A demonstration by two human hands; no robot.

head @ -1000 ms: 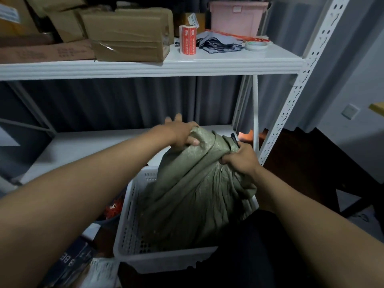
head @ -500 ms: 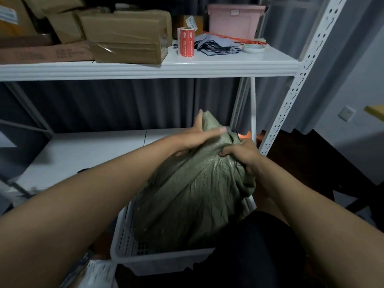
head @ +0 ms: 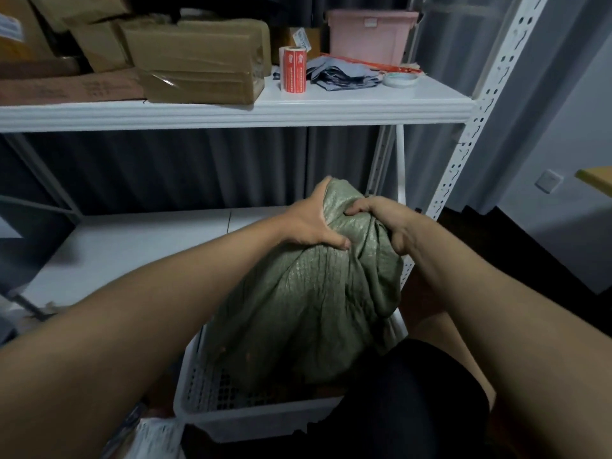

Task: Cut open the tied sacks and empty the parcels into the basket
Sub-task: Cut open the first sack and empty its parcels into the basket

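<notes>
Up at the top of the sack (head: 308,293), your left hand (head: 311,223) and right hand (head: 384,220) both clutch bunched fabric. It's upended in the white basket (head: 251,415), so you're dumping parcels, I'd guess; next, lift and shake.

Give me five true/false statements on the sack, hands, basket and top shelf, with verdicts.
1. Both hands grip the green sack. True: left hand, right hand.
2. The sack sits on the top shelf. False: its bottom is down in the white basket.
3. A red label roll stands on the top shelf. True.
4. The pink bin is on the floor. False: it is on the top shelf.
5. The right hand holds scissors. False: only sack cloth shows in it.
</notes>
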